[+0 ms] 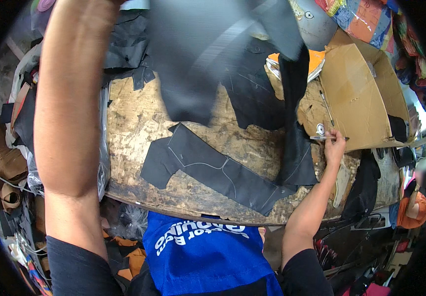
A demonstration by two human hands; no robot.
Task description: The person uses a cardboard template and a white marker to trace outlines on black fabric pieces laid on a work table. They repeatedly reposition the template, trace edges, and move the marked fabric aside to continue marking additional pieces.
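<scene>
My right hand (pixel 336 146) is closed around a slim pen (pixel 317 137) near the table's right side, by the cardboard box. My left forearm (pixel 69 113) reaches up past the top edge, so that hand is out of view. A large dark sheet (pixel 193 54), smeared by motion, hangs over the far part of the worn wooden table (pixel 124 148). Flat in front of me lies a black cut piece (pixel 205 160) with pale drawn lines. Another marked black piece (pixel 255 98) lies farther back, partly covered. A long black strip (pixel 294 98) runs down beside my right hand.
An open cardboard box (pixel 353 93) stands at the right, with a second pen (pixel 327 106) lying along it. An orange-topped paper stack (pixel 316 63) is behind. Black scraps (pixel 363 185) hang near the right edge; brown rolled material (pixel 5 153) sits at left. Another person (pixel 413 209) is far right.
</scene>
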